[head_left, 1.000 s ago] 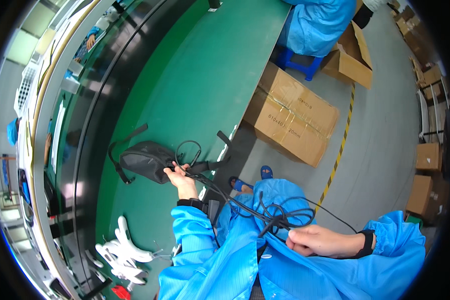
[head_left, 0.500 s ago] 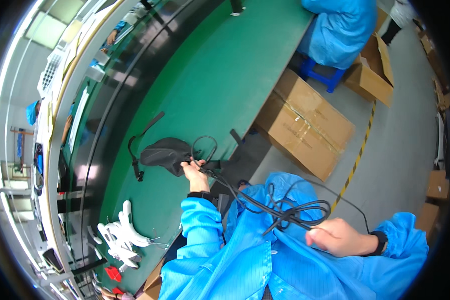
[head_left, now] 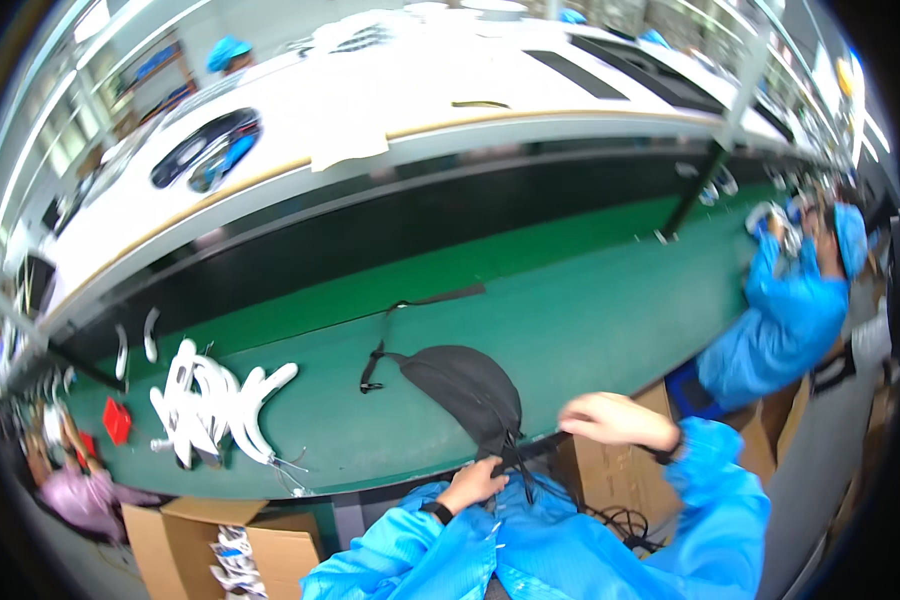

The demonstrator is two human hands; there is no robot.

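A black waist bag (head_left: pixel 465 390) lies on the green work table (head_left: pixel 610 320), close to the front edge and before my body. Its strap with a buckle (head_left: pixel 373 372) stretches away over the table on the far left side. My left hand (head_left: pixel 474 484) is closed on the near end of the bag, where a black cable comes out. That cable's looped bundle (head_left: pixel 625 525) hangs below the table edge, beside my lap. To the right of the bag, my right hand (head_left: pixel 610 418) is raised with fingers stretched out, holding nothing I can see.
A heap of white curved plastic parts (head_left: pixel 210 400) with thin wires lies left on the table, near a small red tray (head_left: pixel 117 421). Below stands an open cardboard box (head_left: pixel 170 550). A co-worker in blue (head_left: pixel 790 300) sits at the right. A white shelf (head_left: pixel 450 90) spans the back.
My view has swung left toward the table. My right hand has let go of the cable bundle and risen; the bundle now hangs low. My left hand stays at the bag's near end.
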